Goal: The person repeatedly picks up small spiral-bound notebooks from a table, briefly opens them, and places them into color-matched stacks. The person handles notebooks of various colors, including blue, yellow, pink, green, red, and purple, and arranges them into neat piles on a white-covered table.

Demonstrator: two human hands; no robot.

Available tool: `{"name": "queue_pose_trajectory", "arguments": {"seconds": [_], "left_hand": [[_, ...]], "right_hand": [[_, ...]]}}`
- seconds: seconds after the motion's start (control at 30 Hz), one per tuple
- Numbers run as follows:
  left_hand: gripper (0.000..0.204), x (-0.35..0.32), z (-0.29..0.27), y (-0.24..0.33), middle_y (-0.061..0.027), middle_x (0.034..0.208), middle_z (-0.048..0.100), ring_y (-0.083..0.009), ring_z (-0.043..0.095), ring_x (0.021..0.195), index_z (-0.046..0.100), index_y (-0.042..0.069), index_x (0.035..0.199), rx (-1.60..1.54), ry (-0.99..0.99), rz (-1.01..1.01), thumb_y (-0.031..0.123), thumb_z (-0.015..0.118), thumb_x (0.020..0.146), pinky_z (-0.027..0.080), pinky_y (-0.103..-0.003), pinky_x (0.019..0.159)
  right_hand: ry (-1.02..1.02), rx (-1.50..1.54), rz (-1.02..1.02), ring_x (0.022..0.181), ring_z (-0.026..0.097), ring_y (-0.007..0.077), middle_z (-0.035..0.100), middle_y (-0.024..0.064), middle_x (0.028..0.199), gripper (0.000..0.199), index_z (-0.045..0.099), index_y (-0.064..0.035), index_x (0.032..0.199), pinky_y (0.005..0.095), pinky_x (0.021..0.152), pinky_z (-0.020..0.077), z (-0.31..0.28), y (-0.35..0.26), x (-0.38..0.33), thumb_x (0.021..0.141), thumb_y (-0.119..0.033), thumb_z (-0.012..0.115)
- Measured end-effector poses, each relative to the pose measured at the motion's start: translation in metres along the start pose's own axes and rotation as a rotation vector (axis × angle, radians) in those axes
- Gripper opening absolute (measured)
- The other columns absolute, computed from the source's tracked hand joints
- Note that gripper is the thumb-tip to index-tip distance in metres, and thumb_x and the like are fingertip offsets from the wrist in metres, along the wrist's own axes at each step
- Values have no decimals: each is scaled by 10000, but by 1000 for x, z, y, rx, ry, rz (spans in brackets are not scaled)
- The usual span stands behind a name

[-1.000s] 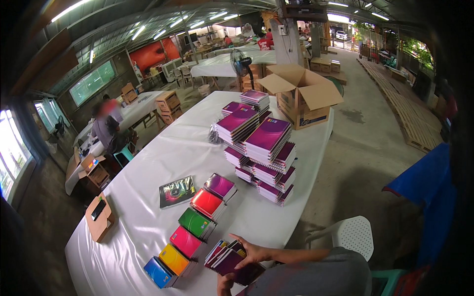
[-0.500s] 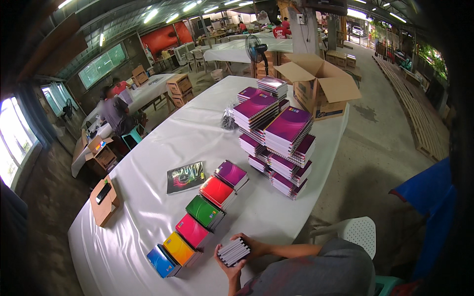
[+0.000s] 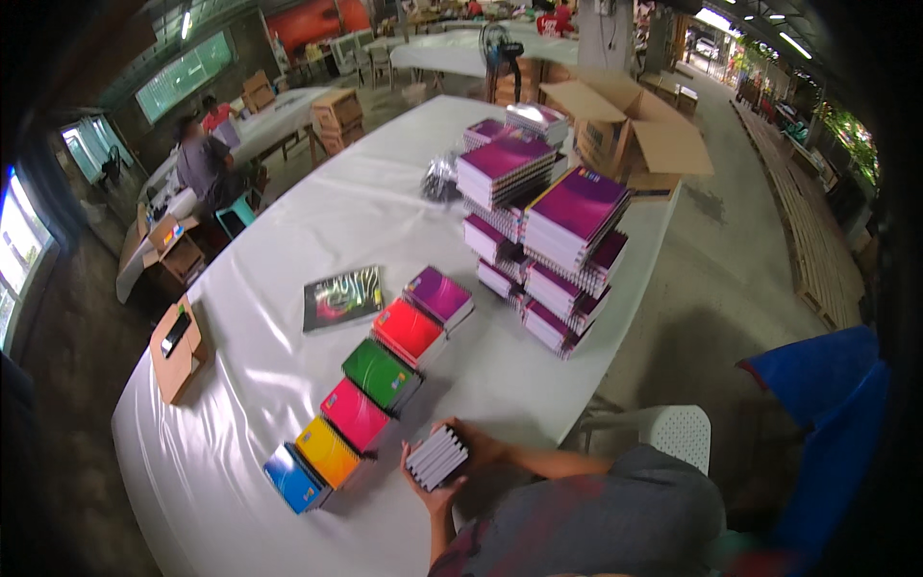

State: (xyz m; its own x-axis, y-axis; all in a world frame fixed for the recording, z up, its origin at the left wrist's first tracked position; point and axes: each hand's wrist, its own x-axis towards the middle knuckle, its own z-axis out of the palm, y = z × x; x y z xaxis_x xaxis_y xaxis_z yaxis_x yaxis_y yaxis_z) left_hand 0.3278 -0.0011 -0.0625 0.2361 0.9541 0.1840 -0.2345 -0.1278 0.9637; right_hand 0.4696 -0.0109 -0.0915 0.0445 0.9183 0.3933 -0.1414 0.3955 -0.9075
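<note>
We've got the notebooks (image 3: pixel 438 459) clamped between left hand (image 3: pixel 435 496) and right hand (image 3: pixel 478 446); uneven squeeze could slip middle ones loose.

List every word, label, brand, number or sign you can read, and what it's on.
Nothing can be read clearly.
Held notebooks: edges face the camera; no text shows.
Nearest purple stack: coloured mark on its top cover, too small.
Green stack in the row: coloured mark, too small.
Red shirt in the background: pale lettering, blurred.
Open carton: dark print on its side, blurred.
</note>
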Motion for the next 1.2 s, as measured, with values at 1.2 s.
{"name": "queue_pose_trajectory", "arguments": {"seconds": [1.2], "left_hand": [[989, 7, -7, -27, -139, 1200, 499, -265, 505, 1099, 390, 19, 1236, 292, 39, 40, 324, 890, 439, 395, -368, 951]], "right_hand": [[20, -302, 95, 920, 574, 244, 557, 97, 1001, 746, 408, -78, 1118, 351, 804, 463, -10, -19, 9, 513, -147, 839]]}}
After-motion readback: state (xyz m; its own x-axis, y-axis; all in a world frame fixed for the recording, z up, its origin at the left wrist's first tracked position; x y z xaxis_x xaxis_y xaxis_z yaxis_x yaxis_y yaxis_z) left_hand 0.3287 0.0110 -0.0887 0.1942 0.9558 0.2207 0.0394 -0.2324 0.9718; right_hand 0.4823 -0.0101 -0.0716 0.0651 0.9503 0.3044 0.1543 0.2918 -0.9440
